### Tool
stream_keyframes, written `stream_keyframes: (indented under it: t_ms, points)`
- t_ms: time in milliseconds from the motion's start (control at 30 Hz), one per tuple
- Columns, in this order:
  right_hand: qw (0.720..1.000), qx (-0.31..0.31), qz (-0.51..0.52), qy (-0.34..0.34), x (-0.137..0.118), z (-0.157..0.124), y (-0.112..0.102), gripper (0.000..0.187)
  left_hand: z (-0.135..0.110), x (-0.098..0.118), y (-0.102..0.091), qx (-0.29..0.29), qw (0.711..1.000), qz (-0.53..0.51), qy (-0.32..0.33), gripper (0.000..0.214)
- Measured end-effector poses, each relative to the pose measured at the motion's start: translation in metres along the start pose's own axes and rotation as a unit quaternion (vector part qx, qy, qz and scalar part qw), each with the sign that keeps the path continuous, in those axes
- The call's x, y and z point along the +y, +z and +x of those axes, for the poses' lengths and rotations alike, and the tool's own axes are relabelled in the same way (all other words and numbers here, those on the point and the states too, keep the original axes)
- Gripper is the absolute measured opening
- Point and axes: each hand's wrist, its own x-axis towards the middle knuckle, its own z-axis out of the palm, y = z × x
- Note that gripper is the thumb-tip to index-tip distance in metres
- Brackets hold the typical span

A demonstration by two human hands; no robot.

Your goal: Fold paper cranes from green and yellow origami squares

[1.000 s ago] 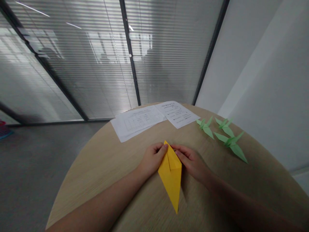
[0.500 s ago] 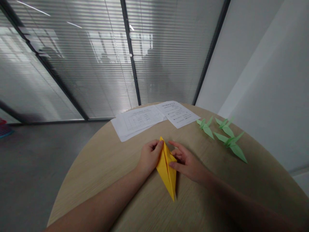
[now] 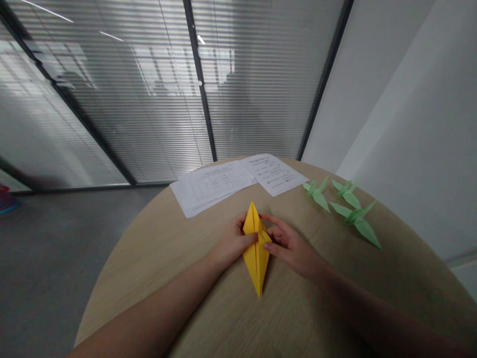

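Note:
A yellow origami paper (image 3: 257,263), folded into a long diamond with a slit down its middle, is held just over the table between both hands. One point faces away from me, the other towards me. My left hand (image 3: 234,240) grips its left edge, thumb lying across the front and fingers behind. On the right edge, my right hand (image 3: 288,247) pinches the paper with the thumb in front; the other fingers are curled behind and partly hidden.
The round wooden table (image 3: 149,263) carries printed sheets (image 3: 219,186) at its far side. Several light green paper cranes (image 3: 363,226) stand to the right. Beyond are a glass partition with blinds (image 3: 253,99) and a white wall (image 3: 417,124).
The yellow paper has turned more upright and shifted slightly away from me. My left thumb has moved from near the top point down to the middle; my right hand stays on the right edge.

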Motion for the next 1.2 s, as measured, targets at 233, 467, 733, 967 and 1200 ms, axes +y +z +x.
stream_keyframes:
  t_ms: [233,467,733,967,1200]
  points:
    - [0.999,0.030,-0.029,0.020,0.0048,0.0000,0.0012,0.051,0.0006,-0.0021,0.0007,0.011,1.000,0.020,-0.009,0.037]
    - [0.999,0.032,-0.027,0.017,0.0036,-0.0005,0.0027,0.049,0.0005,-0.0029,0.0016,0.019,1.000,0.025,0.001,0.032]
    - [0.999,0.010,-0.050,-0.001,-0.0002,-0.0024,0.0027,0.070,0.0030,-0.0075,-0.0017,0.029,0.999,0.035,0.012,0.033]
    - [0.998,0.015,-0.058,0.007,0.0031,-0.0023,0.0018,0.066,0.0021,-0.0052,-0.0004,0.026,0.999,0.038,0.008,0.034]
    - [0.999,0.013,-0.049,0.014,0.0019,-0.0012,0.0040,0.061,0.0005,-0.0016,-0.0001,0.034,0.999,0.038,0.000,0.035]
